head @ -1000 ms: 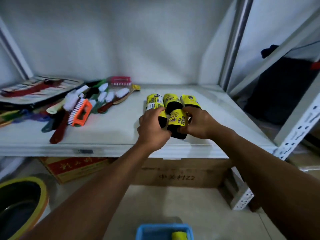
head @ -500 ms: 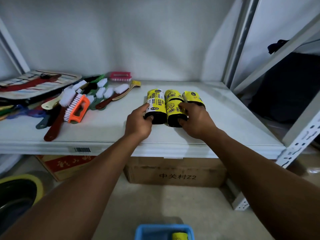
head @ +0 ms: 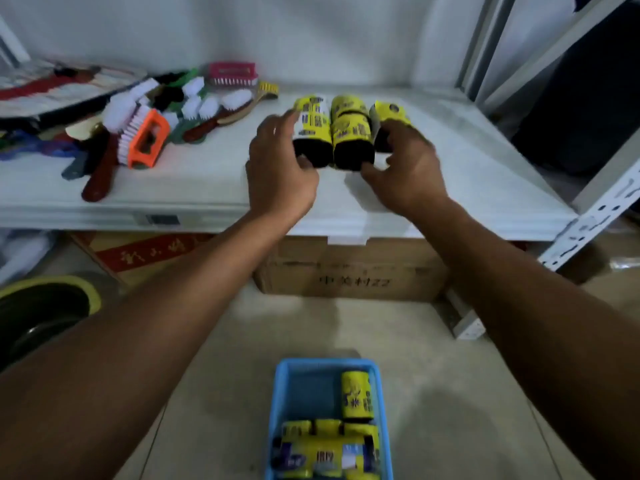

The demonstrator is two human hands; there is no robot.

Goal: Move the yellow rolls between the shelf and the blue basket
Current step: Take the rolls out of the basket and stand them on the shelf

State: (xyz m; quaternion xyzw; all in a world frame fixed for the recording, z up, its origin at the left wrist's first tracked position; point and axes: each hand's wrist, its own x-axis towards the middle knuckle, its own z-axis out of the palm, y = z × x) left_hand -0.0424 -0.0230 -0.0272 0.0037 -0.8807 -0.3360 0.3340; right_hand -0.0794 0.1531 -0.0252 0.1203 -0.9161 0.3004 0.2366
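Several yellow rolls [head: 349, 133] with black ends lie side by side on the white shelf [head: 194, 181]. My left hand [head: 280, 171] hovers at the left roll [head: 311, 123], fingers spread, its thumb near the roll's black end. My right hand [head: 407, 168] is loosely curled in front of the middle and right rolls [head: 389, 114] and covers part of the right roll's end. Neither hand grips a roll. Below, on the floor, the blue basket [head: 277, 393] holds several more yellow rolls [head: 356, 396].
A pile of scrubbing brushes [head: 145, 133] covers the shelf's left half. Under the shelf are a cardboard box [head: 349, 271] and a red printed box [head: 145, 254]. A dark tub with a yellow rim [head: 45, 306] stands at the lower left. A perforated shelf upright [head: 595, 216] rises on the right.
Both hands have let go of the front rolls and drawn back slightly with fingers apart. The view has tilted down, showing more of the blue basket.
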